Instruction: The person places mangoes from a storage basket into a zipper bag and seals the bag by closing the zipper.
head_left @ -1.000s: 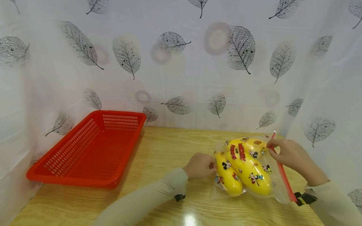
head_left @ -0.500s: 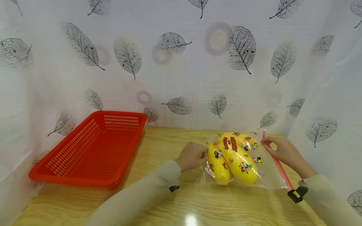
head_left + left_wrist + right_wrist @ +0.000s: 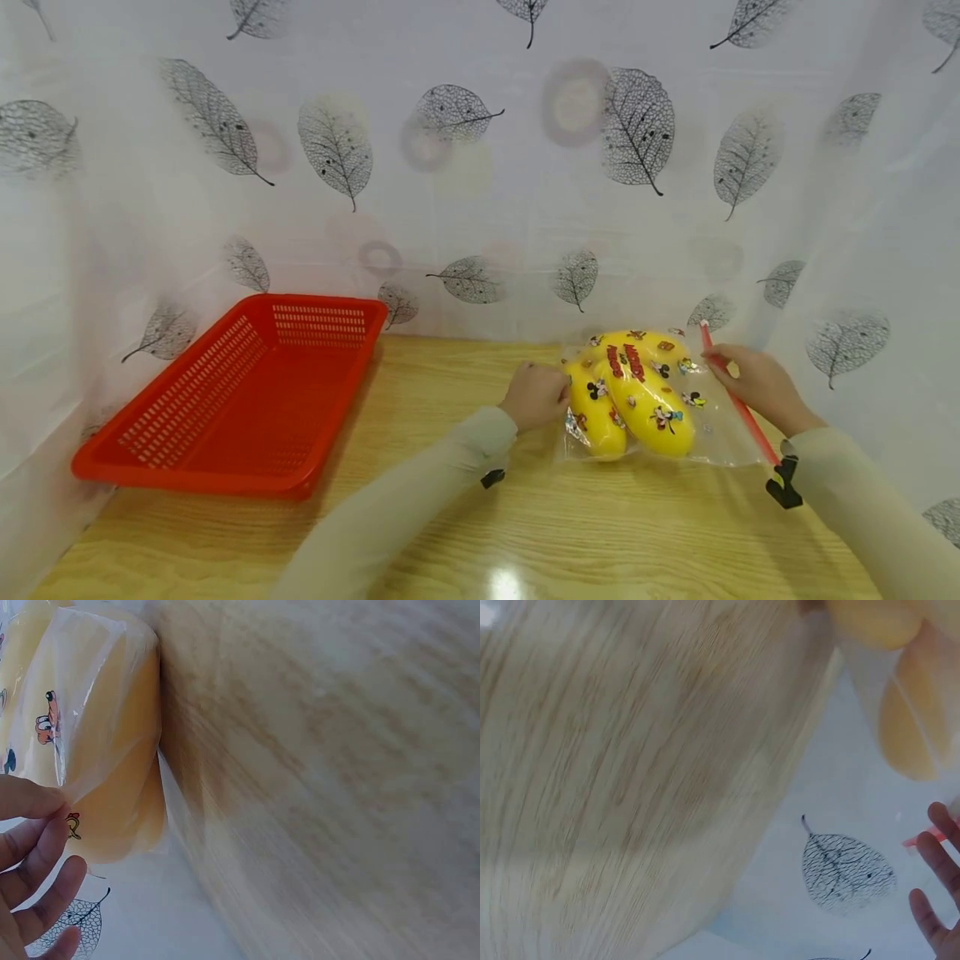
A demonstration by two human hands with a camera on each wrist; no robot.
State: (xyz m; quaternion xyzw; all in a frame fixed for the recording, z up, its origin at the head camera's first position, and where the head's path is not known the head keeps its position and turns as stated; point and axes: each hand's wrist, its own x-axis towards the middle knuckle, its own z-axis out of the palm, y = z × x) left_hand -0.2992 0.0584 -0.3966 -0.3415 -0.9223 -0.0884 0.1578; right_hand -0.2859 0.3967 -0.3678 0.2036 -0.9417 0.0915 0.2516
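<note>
A clear zip bag (image 3: pixel 708 429) printed with cartoon figures and red lettering holds several smooth yellow rounded objects (image 3: pixel 651 408). Their kind cannot be told through the film. My left hand (image 3: pixel 536 396) pinches the bag's left edge; in the left wrist view, thumb and forefinger grip the film (image 3: pixel 90 742) while the other fingers stay loosely bent. At the other side my right hand (image 3: pixel 757 383) pinches the red slider strip (image 3: pixel 750 425) near its upper end. In the right wrist view only some fingertips (image 3: pixel 939 862) show, beside the strip.
A red plastic basket (image 3: pixel 300 479) with slotted walls stands at the left of the wooden table (image 3: pixel 450 533). A white curtain (image 3: pixel 495 208) with leaf prints hangs behind the table and along both sides. Black straps sit at both wrists.
Both hands keep hold of the bag. It has moved away from me toward the curtain, first shifting left and then back to the right.
</note>
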